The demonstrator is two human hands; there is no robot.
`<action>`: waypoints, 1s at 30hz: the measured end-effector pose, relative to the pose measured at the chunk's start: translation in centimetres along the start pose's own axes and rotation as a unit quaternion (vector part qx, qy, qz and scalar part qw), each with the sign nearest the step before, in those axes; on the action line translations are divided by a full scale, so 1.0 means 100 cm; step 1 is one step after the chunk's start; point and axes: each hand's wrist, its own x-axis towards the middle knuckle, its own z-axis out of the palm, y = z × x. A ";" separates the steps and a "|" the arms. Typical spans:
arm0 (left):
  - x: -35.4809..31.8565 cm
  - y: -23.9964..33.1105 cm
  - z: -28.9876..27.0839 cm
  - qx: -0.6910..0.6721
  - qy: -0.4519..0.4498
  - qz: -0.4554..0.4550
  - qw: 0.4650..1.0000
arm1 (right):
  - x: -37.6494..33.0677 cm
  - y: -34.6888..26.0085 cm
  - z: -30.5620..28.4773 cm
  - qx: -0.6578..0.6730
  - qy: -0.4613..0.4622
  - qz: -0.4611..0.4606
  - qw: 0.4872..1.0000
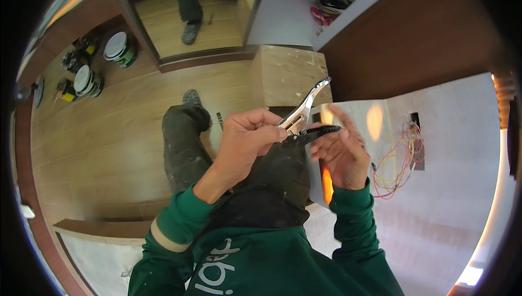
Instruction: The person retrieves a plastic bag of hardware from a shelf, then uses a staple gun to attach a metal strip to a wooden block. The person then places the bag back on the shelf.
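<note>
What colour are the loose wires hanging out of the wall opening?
Red, yellow and some pale ones, in the wires, seen in the head view.

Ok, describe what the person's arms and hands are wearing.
Both arms wear dark green long sleeves with ribbed cuffs. The left sleeve has a pale tan band above the cuff; the right sleeve looks plain. The left hand and right hand are bare, without gloves.

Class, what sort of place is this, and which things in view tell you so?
Probably a room being fitted out or renovated: loose coloured wires hang from a wall opening, paint tubs stand on the wooden floor, and the left hand holds pliers.
</note>
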 end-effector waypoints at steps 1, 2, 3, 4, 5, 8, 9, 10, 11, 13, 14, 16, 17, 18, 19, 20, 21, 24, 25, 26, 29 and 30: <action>0.000 -0.006 -0.007 -0.033 0.019 0.021 0.999 | 0.003 0.008 0.007 0.026 0.001 0.043 0.999; -0.002 -0.010 -0.015 -0.035 0.023 0.026 0.999 | 0.006 0.015 0.015 0.053 0.003 0.086 0.995; -0.004 -0.015 -0.025 -0.042 0.025 0.037 0.998 | 0.009 0.021 0.024 0.079 0.008 0.128 0.989; -0.008 -0.019 -0.036 -0.048 0.030 0.050 0.997 | 0.012 0.030 0.036 0.052 0.017 0.127 0.990; -0.012 -0.022 -0.048 -0.115 0.024 0.038 0.992 | 0.011 0.036 0.047 0.020 -0.009 0.091 0.996; -0.023 -0.019 -0.093 -0.309 -0.099 0.031 0.945 | 0.001 0.053 0.082 -0.114 -0.042 -0.049 0.991; -0.026 -0.019 -0.104 -0.304 -0.016 0.025 0.952 | -0.005 0.057 0.092 -0.187 -0.031 -0.112 0.975; -0.028 -0.019 -0.112 -0.302 0.053 0.021 0.952 | -0.006 0.064 0.101 -0.215 -0.068 -0.272 0.935; -0.031 -0.018 -0.120 -0.301 0.120 0.006 0.946 | -0.011 0.063 0.105 -0.306 -0.103 -0.329 0.888; -0.039 -0.015 -0.133 -0.356 0.092 0.026 0.930 | -0.015 0.079 0.119 -0.290 -0.182 -0.337 0.877; -0.042 -0.016 -0.135 -0.355 0.125 0.033 0.926 | -0.012 0.091 0.127 -0.312 -0.196 -0.313 0.875; -0.048 -0.015 -0.137 -0.351 0.164 0.033 0.921 | -0.012 0.110 0.138 -0.358 -0.215 -0.266 0.869; -0.049 -0.013 -0.138 -0.347 0.167 0.029 0.922 | -0.015 0.113 0.138 -0.325 -0.205 -0.287 0.877; -0.051 -0.010 -0.139 -0.338 0.186 0.024 0.922 | -0.017 0.115 0.138 -0.290 -0.198 -0.307 0.885; -0.053 -0.009 -0.139 -0.347 0.179 0.030 0.920 | -0.018 0.117 0.139 -0.259 -0.186 -0.318 0.893; -0.053 -0.006 -0.140 -0.348 0.181 0.032 0.919 | -0.018 0.118 0.140 -0.261 -0.185 -0.317 0.893; -0.051 -0.003 -0.142 -0.345 0.180 0.048 0.920 | -0.018 0.117 0.140 -0.259 -0.185 -0.325 0.891; -0.049 0.001 -0.144 -0.309 0.148 0.040 0.939 | -0.014 0.116 0.144 -0.290 -0.197 -0.270 0.897; -0.049 0.001 -0.145 -0.313 0.160 0.042 0.935 | -0.010 0.117 0.147 -0.306 -0.201 -0.236 0.900; -0.049 0.001 -0.147 -0.328 0.159 0.050 0.930 | -0.009 0.116 0.147 -0.233 -0.173 -0.163 0.943; -0.051 0.001 -0.154 -0.393 0.126 0.057 0.909 | -0.001 0.114 0.141 -0.036 -0.054 -0.109 0.992; -0.051 0.001 -0.157 -0.400 0.125 0.063 0.906 | 0.006 0.113 0.135 -0.063 -0.026 -0.118 0.991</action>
